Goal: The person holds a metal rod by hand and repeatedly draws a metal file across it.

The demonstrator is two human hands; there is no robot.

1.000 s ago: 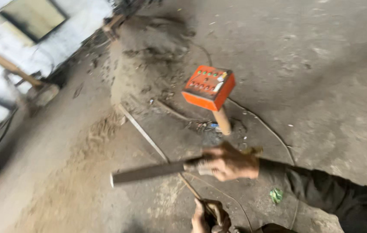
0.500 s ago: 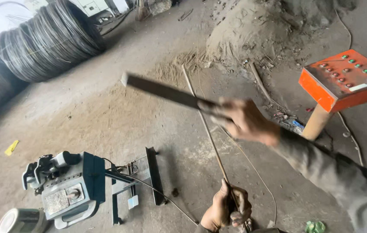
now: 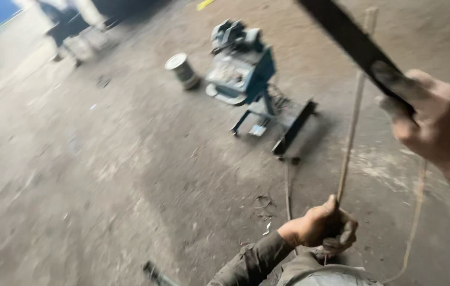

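In the head view, the right hand (image 3: 437,119) is raised at the right edge of the picture, its fingers closed around one end of a long, flat, dark metal bar (image 3: 349,39). The bar looks dull black, straight and narrow, with plain flat faces; motion blur softens its edges. Its long axis runs on a slant, from the right hand up and to the left, and its far end passes out of the top of the picture, so its tip cannot be seen.

Below and to the left of that hand, the left hand (image 3: 323,228) sits low near the bottom edge, curled tight around the lower end of a thin, pale, straight rod (image 3: 352,114). The rod is slender and light tan, standing nearly upright from the left hand; it leans slightly to the right as it rises and crosses behind the dark bar just beside the right hand. The two hands are well apart, one high, one low.

Beyond the left hand, further up the grey concrete floor (image 3: 103,175), stands a blue-grey machine on a dark metal frame (image 3: 243,69), with a small round tin can (image 3: 182,69) just to its left. A thin wire (image 3: 287,188) lies on the floor between the machine and the left hand.
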